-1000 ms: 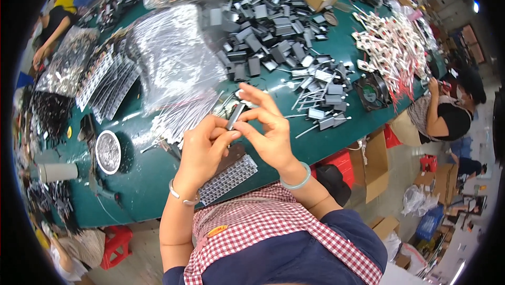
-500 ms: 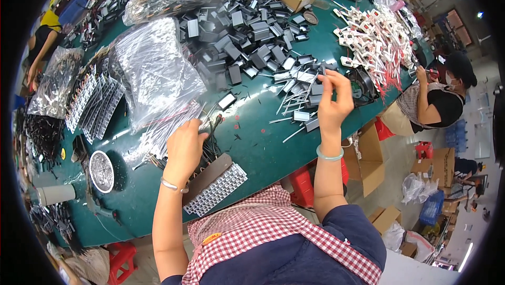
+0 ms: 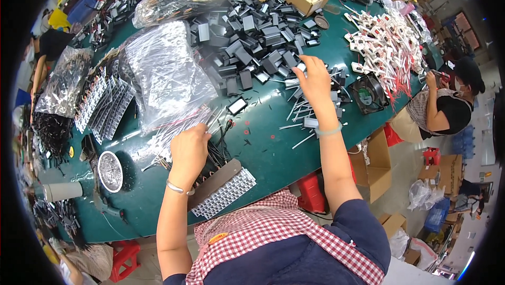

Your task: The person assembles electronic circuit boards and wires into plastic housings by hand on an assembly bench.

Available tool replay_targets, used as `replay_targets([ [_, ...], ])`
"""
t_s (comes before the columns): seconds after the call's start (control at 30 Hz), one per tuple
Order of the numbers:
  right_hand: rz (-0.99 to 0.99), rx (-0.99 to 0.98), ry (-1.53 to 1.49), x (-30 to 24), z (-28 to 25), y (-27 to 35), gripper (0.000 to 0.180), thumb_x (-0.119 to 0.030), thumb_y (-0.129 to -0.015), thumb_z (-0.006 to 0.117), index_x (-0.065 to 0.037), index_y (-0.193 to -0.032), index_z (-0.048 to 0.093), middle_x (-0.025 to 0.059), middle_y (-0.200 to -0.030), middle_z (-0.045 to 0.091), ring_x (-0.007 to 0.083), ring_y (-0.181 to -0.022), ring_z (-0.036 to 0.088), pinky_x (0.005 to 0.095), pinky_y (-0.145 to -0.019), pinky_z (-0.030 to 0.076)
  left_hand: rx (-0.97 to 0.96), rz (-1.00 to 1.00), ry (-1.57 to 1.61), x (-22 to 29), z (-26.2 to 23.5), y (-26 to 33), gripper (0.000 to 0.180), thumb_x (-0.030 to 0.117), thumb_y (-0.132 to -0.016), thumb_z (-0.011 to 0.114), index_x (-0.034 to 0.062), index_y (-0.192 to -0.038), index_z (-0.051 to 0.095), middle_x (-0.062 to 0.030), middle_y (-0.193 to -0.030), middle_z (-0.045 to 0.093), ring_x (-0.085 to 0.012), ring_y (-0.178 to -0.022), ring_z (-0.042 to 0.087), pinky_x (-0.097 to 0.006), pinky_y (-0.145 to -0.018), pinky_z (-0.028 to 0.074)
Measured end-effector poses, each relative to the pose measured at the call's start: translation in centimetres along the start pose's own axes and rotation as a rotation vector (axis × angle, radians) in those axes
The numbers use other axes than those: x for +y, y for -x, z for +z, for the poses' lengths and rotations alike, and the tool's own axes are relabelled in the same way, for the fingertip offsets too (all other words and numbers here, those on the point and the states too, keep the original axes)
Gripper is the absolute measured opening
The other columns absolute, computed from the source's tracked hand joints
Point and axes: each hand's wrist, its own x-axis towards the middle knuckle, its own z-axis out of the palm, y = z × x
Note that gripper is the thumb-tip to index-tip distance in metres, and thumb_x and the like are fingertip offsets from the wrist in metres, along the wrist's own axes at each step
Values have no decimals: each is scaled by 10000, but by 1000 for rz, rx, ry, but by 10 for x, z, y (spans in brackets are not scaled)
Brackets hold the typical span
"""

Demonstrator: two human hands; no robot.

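Remotely, I'm counting the wearer's two hands [image 3: 189,151] [image 3: 316,82] and two bracelets [image 3: 172,186] [image 3: 329,131]; on the table [image 3: 284,156], one bowl [image 3: 99,169], one fan [image 3: 369,94], one pale cylinder [image 3: 62,191]; one dark housing [image 3: 237,106] is lying apart, the rest heaping past counting.

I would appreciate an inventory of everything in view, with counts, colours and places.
Table: one, green, centre
Casings: many, black and grey, middle
Wired parts: many, white and red, right
Fan: one, black, table right
Plastic bags: several, clear, far and left
Thin strips: many, white, left of centre
Bowl: one, white, table left
Cylinder: one, pale, far left
Grid panel: one, silvery, near edge
Cardboard boxes: several, brown, table and floor
Stools: several, red, floor
Co-workers: at least three, variously dressed, both sides
Apron: one, red-and-white check, below
Left hand: one, bare, by strips
Right hand: one, bare, over casings
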Motion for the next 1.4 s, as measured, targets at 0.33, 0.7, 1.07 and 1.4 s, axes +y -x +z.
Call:
replay_targets([
  [0.33,169,-220,114,2,27,-14,428,-105,-703,788,-38,-1090,618,126,-1029,597,317,-953,619,403,-760,519,176,-4,485,9,-23,8,107,-26,-842,592,-11,-941,627,-119,-816,634,-185,-673,594,-305,-615,467],
  [0.7,453,-311,-1638,-104,-34,41,475,36,-803,669,42,-1249,505,157,-1157,603,200,-1063,593,310,-902,498,-55,-154,1215,40,-35,4,363,164,-995,511,6,-1322,499,1,-791,488,-36,-582,384,-197,-494,362],
  [1.07,331,-359,-1594,-149,-47,55,458,16,-881,615,30,-1310,454,109,-1202,565,180,-1022,589,322,-796,541,-74,21,1375,43,-46,16,238,67,-982,465,-16,-1196,527,-41,-906,574,-99,-820,580,-217,-651,485],
  [1.4,375,-462,-1935,-146,-46,64,325,-39,-906,620,8,-1217,538,110,-1162,590,167,-900,623,281,-665,550,132,21,925,56,-63,27,186,28,-916,583,30,-1076,679,-67,-800,642,-106,-638,540,-247,-577,436],
])
